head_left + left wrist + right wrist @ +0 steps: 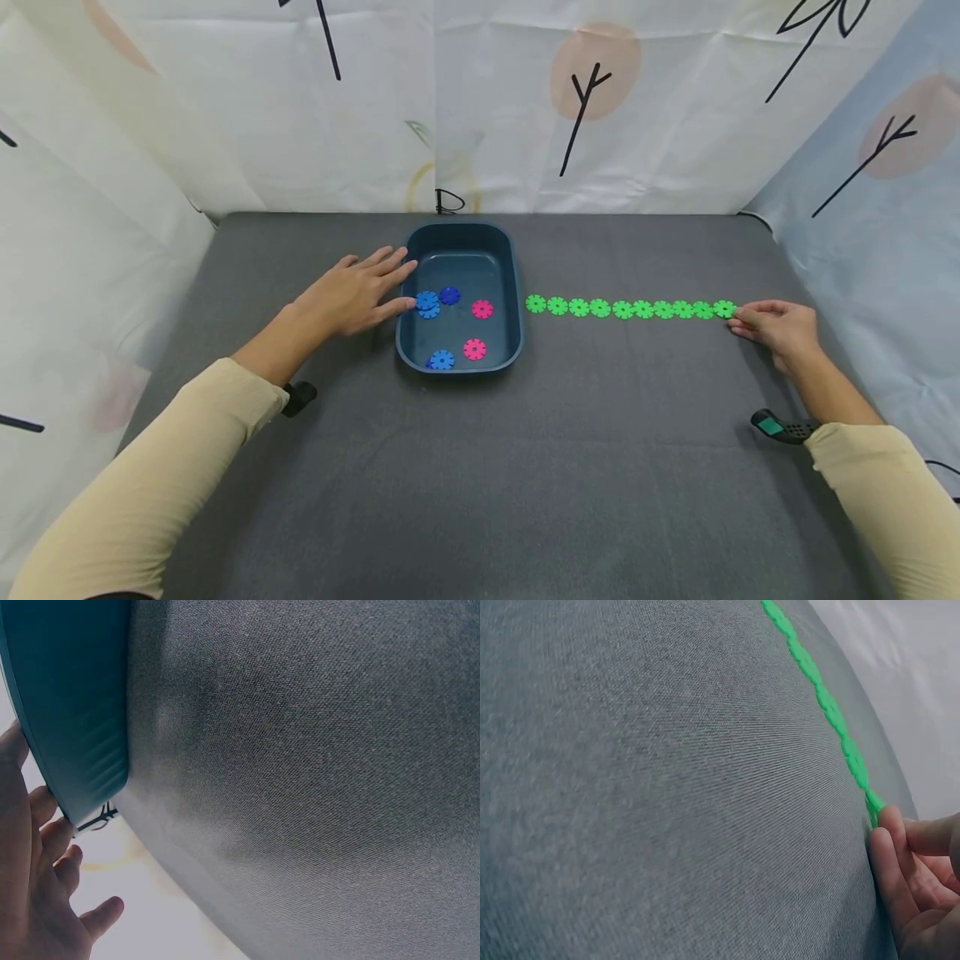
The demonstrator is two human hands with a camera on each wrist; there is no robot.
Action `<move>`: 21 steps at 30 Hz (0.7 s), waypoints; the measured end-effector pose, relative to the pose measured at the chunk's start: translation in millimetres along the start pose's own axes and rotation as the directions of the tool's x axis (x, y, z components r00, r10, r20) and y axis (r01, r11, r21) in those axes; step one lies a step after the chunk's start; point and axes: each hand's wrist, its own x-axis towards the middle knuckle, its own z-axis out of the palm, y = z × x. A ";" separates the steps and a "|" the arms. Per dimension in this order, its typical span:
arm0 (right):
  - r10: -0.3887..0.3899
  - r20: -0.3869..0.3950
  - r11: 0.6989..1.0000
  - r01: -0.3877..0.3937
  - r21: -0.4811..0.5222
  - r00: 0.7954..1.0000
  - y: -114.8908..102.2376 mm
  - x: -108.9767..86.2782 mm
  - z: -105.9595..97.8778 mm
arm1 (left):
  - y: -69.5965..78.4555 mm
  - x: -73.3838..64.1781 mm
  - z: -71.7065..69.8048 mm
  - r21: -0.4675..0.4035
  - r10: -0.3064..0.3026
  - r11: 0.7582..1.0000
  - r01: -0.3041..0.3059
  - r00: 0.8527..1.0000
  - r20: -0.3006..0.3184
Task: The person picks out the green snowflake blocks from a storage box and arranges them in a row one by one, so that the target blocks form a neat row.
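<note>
In the head view a row of several notched green discs runs across the table, right of a dark blue tray. At the row's right end my right hand pinches the last green disc between thumb and fingers; the right wrist view shows this disc slightly tilted up from the row. My left hand has its fingers spread over the tray's left rim, thumb and fingertips right at the edge. Inside the tray lie several blue discs and two pink discs, some blue ones overlapping.
A grey cloth covers the table. White printed curtains stand along its back and sides. Each wrist wears a dark band, the right one with a green patch.
</note>
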 end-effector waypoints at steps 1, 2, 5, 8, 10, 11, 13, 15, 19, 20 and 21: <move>0.001 0.005 1.000 -0.001 -0.003 1.000 0.2 -0.2 0.2 | -0.5 0.0 0.0 0.002 -0.002 1.000 0.002 1.000 0.001; 0.000 0.010 1.000 0.000 -0.011 1.000 0.5 -0.4 0.4 | -0.8 -0.2 -0.1 0.004 -0.002 1.000 0.002 1.000 0.000; -0.009 0.020 0.998 0.010 -0.060 1.000 0.5 -1.0 1.9 | -1.8 -0.9 -0.6 0.009 -0.005 1.000 0.005 1.000 0.000; -0.008 0.025 0.996 0.010 -0.091 1.000 0.1 -1.2 2.7 | -2.3 -2.2 -0.7 0.010 -0.002 1.000 0.002 1.000 -0.002; -0.003 0.028 0.995 0.005 -0.100 1.000 -0.6 -1.6 2.5 | -2.4 -2.8 -0.2 0.010 -0.002 1.000 0.002 1.000 -0.004; 0.000 0.030 0.995 0.003 -0.100 1.000 -0.8 -2.0 2.3 | -2.4 -2.9 0.1 0.008 0.000 1.000 0.000 1.000 -0.006; 0.004 0.039 0.996 -0.001 -0.091 0.999 -1.3 -2.6 1.8 | -2.7 -3.4 0.0 0.012 0.002 1.000 -0.002 1.000 -0.004; -0.003 0.048 0.995 0.008 -0.103 0.999 -2.4 -2.6 2.0 | -3.3 -3.7 -1.1 0.020 0.002 1.000 -0.002 1.000 -0.002; -0.032 0.065 0.983 0.043 -0.176 0.997 -8.4 -0.4 1.5 | -4.4 -3.5 -3.0 0.016 0.009 1.000 -0.009 1.000 -0.007; -0.057 0.069 0.973 0.071 -0.222 0.996 -11.3 0.2 1.7 | -4.5 -3.6 -3.0 0.013 0.011 1.000 -0.010 1.000 -0.009; -0.093 0.070 0.955 0.109 -0.276 0.993 -14.4 1.6 2.0 | -4.7 -3.6 -2.6 0.009 0.012 1.000 -0.012 1.000 -0.012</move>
